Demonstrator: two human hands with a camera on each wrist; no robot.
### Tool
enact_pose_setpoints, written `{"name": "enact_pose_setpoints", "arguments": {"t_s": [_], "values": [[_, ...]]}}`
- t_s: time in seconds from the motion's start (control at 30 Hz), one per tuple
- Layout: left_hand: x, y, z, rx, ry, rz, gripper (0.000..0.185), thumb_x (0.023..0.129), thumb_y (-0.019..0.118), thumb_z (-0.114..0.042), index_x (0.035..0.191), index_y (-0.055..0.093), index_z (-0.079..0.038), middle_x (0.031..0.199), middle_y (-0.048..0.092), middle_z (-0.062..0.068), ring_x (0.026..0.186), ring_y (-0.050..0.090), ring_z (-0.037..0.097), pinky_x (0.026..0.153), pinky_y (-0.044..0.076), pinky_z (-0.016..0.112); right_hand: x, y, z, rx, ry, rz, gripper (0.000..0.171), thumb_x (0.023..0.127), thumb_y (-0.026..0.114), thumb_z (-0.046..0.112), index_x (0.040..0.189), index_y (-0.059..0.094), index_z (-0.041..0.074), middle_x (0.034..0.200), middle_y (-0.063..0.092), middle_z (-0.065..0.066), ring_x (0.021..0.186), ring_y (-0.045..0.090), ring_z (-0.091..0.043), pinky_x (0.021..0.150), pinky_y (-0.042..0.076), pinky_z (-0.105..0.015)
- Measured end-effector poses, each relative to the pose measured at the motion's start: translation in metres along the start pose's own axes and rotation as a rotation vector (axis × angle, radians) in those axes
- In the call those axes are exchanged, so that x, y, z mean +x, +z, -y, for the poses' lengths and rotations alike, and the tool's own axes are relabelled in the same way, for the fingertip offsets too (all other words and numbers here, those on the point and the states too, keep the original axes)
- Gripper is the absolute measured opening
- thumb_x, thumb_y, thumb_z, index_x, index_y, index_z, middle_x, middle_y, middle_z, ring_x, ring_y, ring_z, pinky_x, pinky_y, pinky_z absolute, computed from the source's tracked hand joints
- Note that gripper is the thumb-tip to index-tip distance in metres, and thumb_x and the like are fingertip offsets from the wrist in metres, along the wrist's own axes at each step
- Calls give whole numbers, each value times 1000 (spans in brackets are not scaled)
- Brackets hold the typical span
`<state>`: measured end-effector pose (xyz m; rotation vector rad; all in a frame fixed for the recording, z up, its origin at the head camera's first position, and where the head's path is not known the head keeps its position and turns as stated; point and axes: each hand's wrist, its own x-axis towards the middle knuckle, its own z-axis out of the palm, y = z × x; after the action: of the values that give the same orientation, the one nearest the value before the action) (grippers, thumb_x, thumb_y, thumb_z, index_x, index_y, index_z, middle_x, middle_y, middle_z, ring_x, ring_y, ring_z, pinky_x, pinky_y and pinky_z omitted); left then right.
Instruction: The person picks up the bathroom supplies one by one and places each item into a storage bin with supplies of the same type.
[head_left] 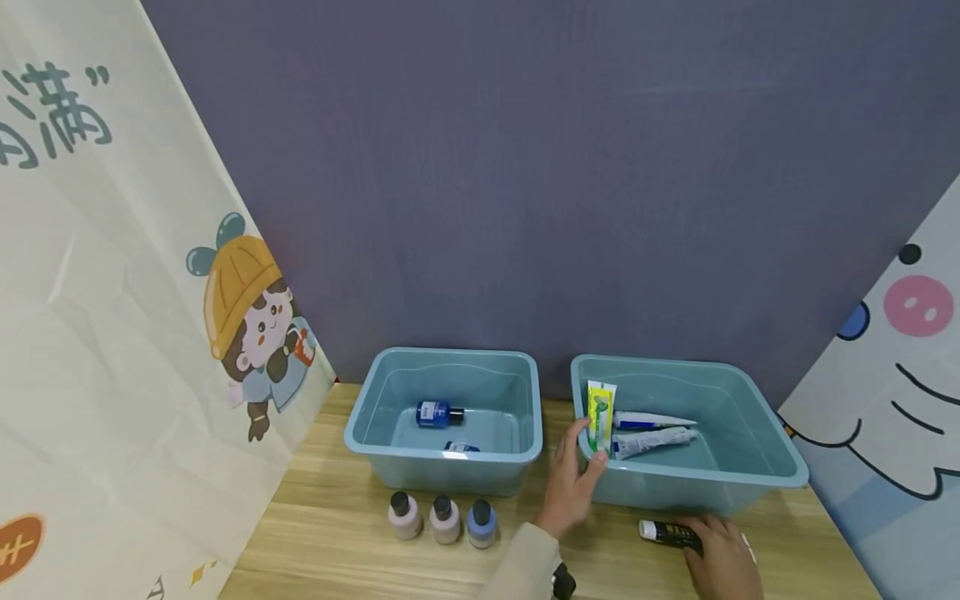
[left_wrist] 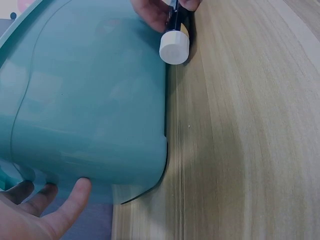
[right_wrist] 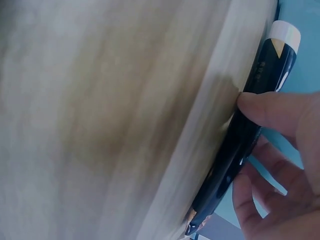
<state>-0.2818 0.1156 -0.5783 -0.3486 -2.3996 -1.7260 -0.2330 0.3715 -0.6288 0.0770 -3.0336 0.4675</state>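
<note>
Behind the wooden desk (head_left: pixel 337 533) a grey-purple wall is seen, flanked by cartoon banners at either side. 2 teal bins are set side by side at the back of the desk. In the left bin (head_left: pixel 444 417) a blue bottle (head_left: pixel 437 412) is laid on its side, with part of a second blue item below it. 3 small capped bottles (head_left: pixel 442 518) are stood in a row just in front of that bin.

The right bin (head_left: pixel 686 433) is steadied by the left hand (head_left: pixel 573 483): its thumb is hooked over the near left rim and the fingers are pressed against the outer wall. 3 tubes are held in this bin, a green-and-yellow one (head_left: pixel 600 415) propped against the left wall and 2 white ones (head_left: pixel 651 432) lying flat.

A black tube with a white cap (head_left: pixel 667 533) is lying on the desk just in front of the right bin, and it is pinched along its body by the thumb and fingers of the right hand (head_left: pixel 723 554).

For a clean lift, the grip would best be kept around the middle of the tube so that neither end droops, and the bin should be held firmly while the front wall is cleared.
</note>
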Motion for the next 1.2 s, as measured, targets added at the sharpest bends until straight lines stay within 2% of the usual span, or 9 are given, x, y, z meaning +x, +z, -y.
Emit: {"name": "enact_pose_setpoints", "arguments": {"t_s": [0.3,0.53,0.7,0.97,1.2], "values": [[0,1,2,-22,-23,13,50,105,47,-51,152,28,-50,159,40,-7,140,43,19,113,39,53,3,-2,-4,-19,-3,88,40,76,85,12,115,74,12,115,69,-17,107,61,-43,92,46,-65],[1,2,4,-28,-18,14,51,106,49,-44,153,29,-46,159,39,-7,140,43,19,114,39,53,3,-4,-3,-25,37,158,41,77,86,17,117,74,16,112,69,-12,105,60,-40,91,47,-64],[1,2,3,-32,-22,20,50,106,47,-51,152,27,-49,160,38,-8,140,43,18,114,39,54,1,-6,-2,-15,32,139,42,77,86,18,118,74,17,112,69,-10,107,61,-39,90,47,-64],[1,2,3,-21,-13,8,51,107,50,-42,152,28,-48,158,41,-7,138,44,18,113,40,52,-4,-12,-4,24,8,69,44,77,85,16,120,73,16,114,69,-13,108,62,-41,86,49,-64],[2,2,4,-25,2,8,51,106,46,-52,154,30,-43,157,42,-6,138,45,17,114,40,50,-6,-20,-2,45,32,66,46,78,85,15,121,72,15,112,68,-13,102,66,-40,85,50,-64]]}}
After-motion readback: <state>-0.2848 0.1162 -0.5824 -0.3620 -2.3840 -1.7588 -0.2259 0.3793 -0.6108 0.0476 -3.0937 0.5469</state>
